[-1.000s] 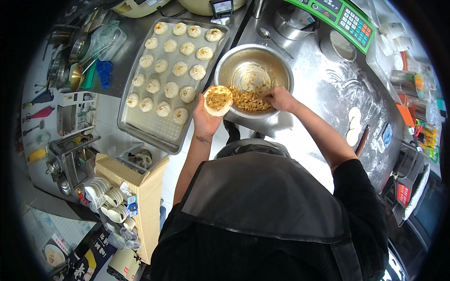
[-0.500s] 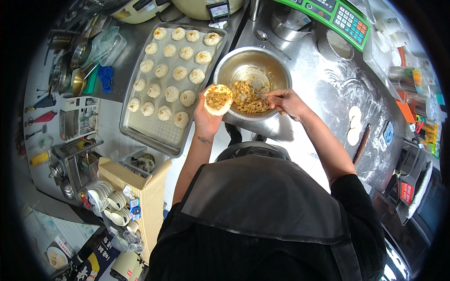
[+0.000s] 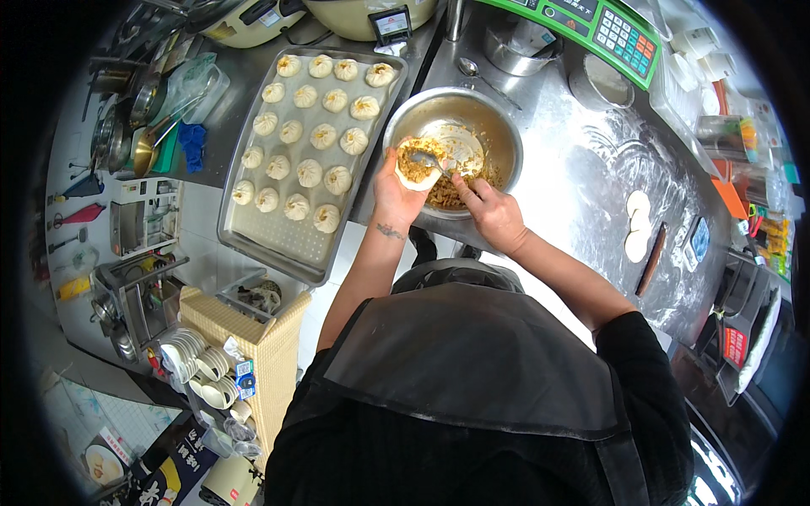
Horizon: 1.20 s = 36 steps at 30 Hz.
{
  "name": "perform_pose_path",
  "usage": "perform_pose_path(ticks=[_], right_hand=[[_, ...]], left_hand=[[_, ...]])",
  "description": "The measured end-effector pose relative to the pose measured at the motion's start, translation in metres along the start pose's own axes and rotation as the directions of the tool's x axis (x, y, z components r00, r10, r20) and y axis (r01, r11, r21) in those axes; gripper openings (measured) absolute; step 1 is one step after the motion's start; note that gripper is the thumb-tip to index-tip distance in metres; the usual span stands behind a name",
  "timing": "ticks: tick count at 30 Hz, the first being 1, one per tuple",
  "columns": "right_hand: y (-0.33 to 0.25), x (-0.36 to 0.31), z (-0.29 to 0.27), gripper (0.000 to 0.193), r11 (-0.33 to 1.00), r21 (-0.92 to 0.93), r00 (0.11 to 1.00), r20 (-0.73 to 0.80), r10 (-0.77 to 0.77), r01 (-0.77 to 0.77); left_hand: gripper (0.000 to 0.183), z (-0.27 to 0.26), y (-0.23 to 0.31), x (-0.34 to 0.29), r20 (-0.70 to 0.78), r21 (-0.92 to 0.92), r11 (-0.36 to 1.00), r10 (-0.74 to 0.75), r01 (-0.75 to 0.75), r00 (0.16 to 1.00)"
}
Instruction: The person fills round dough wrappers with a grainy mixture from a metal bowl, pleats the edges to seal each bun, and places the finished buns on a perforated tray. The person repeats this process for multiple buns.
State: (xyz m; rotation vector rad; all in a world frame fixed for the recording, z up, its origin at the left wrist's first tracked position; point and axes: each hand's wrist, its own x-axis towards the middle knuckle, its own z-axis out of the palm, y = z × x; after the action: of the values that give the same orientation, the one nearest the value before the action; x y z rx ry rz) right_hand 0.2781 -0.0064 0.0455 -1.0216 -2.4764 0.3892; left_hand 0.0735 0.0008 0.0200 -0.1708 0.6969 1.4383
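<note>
My left hand (image 3: pixel 400 196) cups a round dough wrapper (image 3: pixel 416 175) heaped with brownish filling, held over the left edge of a steel mixing bowl (image 3: pixel 509 126). In my right hand (image 3: pixel 496 216) is a spoon (image 3: pixel 432 160); its bowl presses onto the filling in the wrapper. More chopped filling (image 3: pixel 447 196) lies in the near part of the mixing bowl, partly hidden by my hands. Left of the bowl, a metal tray (image 3: pixel 253 225) holds rows of pleated buns (image 3: pixel 309 171), with its near end bare.
Flat dough rounds (image 3: pixel 638 226) and a brown rolling pin (image 3: pixel 650 260) lie on the floured counter (image 3: pixel 582 202) at right. A second spoon (image 3: pixel 468 67), a steel pot (image 3: pixel 516 52) and a green scale (image 3: pixel 603 29) stand beyond the bowl.
My right hand has brought the spoon from the filling in the bowl leftward onto the wrapper. My left hand has shifted slightly right with the wrapper, over the bowl's edge.
</note>
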Motion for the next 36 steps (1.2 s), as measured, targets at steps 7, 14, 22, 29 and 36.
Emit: perform_pose_path(ticks=[7, 14, 22, 29, 36], right_hand=[[0.049, 0.013, -0.030, 0.032, 0.964, 0.119, 0.971, 0.067, 0.230, -0.237], [0.081, 0.028, -0.002, 0.019, 0.880, -0.202, 0.727, 0.501, 0.470, -0.429], [0.066, 0.030, 0.042, 0.021, 0.811, 0.203, 0.764, 0.515, 0.388, -0.549], [0.073, 0.020, 0.032, 0.019, 0.530, 0.414, 0.669, 0.522, 0.528, -0.741], [0.086, 0.038, 0.058, 0.020, 0.887, 0.225, 0.900, 0.273, 0.340, -0.403]], left_hand=[[0.036, -0.022, 0.012, -0.008, 0.128, 0.116, 0.985, 0.110, -0.125, 0.986], [0.034, -0.046, 0.023, -0.018, 0.153, 0.148, 0.975, 0.144, -0.167, 0.978], [0.042, -0.056, 0.021, -0.019, 0.088, 0.073, 0.985, 0.150, -0.157, 0.985], [0.040, -0.051, 0.026, -0.025, 0.067, 0.044, 0.985, 0.162, -0.165, 0.984], [0.041, -0.055, 0.028, -0.019, -0.002, 0.024, 0.983, 0.184, -0.183, 0.983]])
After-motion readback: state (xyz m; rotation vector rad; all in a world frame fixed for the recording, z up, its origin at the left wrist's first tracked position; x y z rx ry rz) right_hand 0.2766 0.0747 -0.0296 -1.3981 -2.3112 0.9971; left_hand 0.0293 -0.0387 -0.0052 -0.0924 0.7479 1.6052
